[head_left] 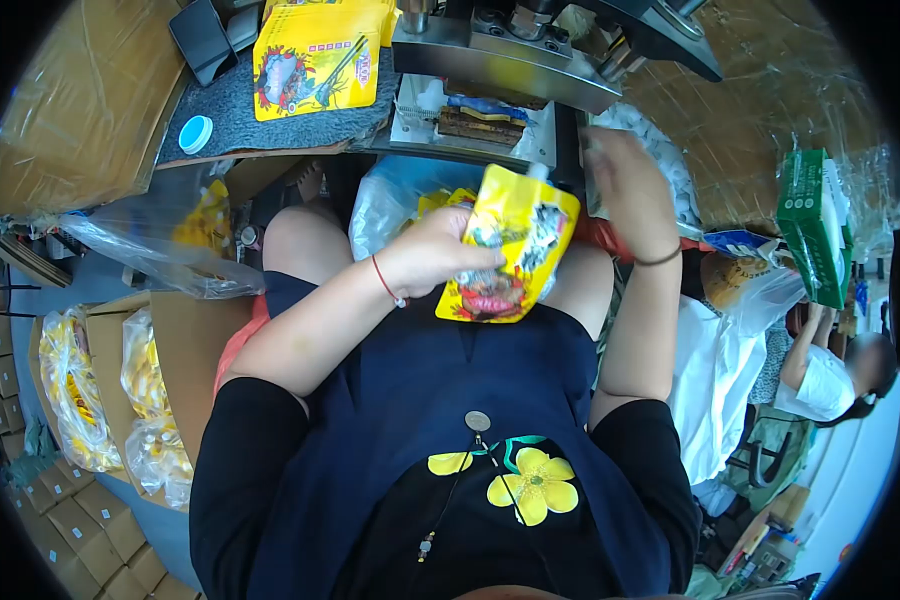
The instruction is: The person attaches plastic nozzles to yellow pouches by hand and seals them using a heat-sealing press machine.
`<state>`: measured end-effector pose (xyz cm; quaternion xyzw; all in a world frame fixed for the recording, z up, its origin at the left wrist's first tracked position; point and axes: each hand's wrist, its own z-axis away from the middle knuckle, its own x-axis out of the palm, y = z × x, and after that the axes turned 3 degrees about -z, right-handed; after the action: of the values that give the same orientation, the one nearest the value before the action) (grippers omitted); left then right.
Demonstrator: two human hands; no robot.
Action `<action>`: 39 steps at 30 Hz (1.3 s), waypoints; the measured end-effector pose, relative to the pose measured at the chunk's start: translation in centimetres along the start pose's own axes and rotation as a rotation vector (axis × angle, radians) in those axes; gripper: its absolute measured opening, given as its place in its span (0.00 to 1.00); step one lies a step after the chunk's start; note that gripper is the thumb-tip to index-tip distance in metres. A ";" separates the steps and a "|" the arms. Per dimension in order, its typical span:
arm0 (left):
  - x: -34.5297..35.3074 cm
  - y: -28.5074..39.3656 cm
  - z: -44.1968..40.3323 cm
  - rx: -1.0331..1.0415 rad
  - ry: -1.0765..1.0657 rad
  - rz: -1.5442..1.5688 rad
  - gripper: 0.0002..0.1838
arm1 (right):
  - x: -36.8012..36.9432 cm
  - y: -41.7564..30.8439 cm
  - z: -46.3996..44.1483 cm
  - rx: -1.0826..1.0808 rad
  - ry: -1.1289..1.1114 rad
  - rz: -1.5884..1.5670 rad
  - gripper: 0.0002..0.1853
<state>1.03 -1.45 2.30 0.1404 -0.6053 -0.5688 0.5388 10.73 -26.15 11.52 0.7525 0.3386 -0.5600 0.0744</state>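
A yellow printed spout pouch [520, 240] is tilted above my lap, with a whitish spout at its top edge. My left hand [435, 250] is closed on its left side, thumb across the front. My right hand [630, 185] is raised right of the pouch and apart from it, beside a heap of small whitish pieces [670, 165]; its fingers are smeared by motion. Ahead of both hands is a metal press [510, 65] with a slotted fixture [480, 125] under it.
A stack of yellow pouches [315, 75], a phone [202, 42] and a blue-white cap [195, 134] lie on the grey mat. Bagged yellow pouches fill a carton [205, 370] at left. A green box [815, 225] stands at right; another person [825, 380] sits beyond.
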 end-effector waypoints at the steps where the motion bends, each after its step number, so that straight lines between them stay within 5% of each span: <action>1: -0.9 0.1 -0.7 -0.012 0.050 0.011 0.17 | 1.0 3.2 0.3 0.114 0.081 0.145 0.13; 5: -3.1 3.7 -2.3 0.044 0.170 0.093 0.18 | 2.3 8.6 1.5 0.265 -0.155 0.343 0.14; 10: -4.2 5.1 -3.0 0.061 0.191 0.122 0.18 | 3.8 8.9 1.7 0.272 -0.073 0.283 0.12; 13: -9.2 5.4 -3.2 0.306 0.787 -0.635 0.21 | 4.2 8.7 2.3 0.243 0.076 0.265 0.13; 15: -12.0 8.5 -1.4 0.695 1.129 -1.147 0.28 | 3.8 8.3 2.6 0.141 0.196 0.275 0.13; 17: -16.6 8.9 0.2 0.646 1.131 -1.899 0.33 | 3.3 9.1 2.9 0.014 0.342 0.245 0.14; 18: -18.3 7.3 0.9 0.386 1.022 -2.145 0.35 | 3.0 9.4 2.8 -0.051 0.417 0.229 0.15; 22: -12.2 6.6 5.3 0.403 0.662 -2.015 0.29 | 0.7 6.9 3.8 0.395 0.310 -0.230 0.15; 26: -12.4 5.7 5.9 0.525 0.840 -1.196 0.13 | 0.7 3.2 3.1 0.124 0.153 -0.228 0.12; 29: -9.3 5.1 5.1 0.303 0.603 -1.002 0.13 | 3.1 -0.9 2.3 0.075 0.030 -0.574 0.17; 30: -8.2 4.4 4.4 0.399 0.546 -0.999 0.16 | 3.6 -2.3 1.8 0.038 0.044 -0.675 0.18; 31: -6.7 4.2 3.9 0.233 0.517 -0.808 0.16 | 2.6 -4.2 1.0 -0.003 0.036 -0.728 0.15; 33: -4.7 3.7 2.9 0.263 0.485 -0.902 0.16 | 2.8 -5.7 -0.2 -0.026 0.182 -0.777 0.12; 36: -1.0 4.3 2.6 0.055 0.323 -0.568 0.17 | 2.0 -6.3 -0.6 0.134 0.011 -0.892 0.10; 39: -0.6 2.1 1.5 0.156 0.187 -0.354 0.19 | 2.5 -5.4 -0.5 -0.121 0.024 -0.587 0.11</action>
<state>0.94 0.46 4.14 0.3380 -0.5608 -0.5903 0.4720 8.26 -20.71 10.87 0.6233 0.5753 -0.5273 -0.0501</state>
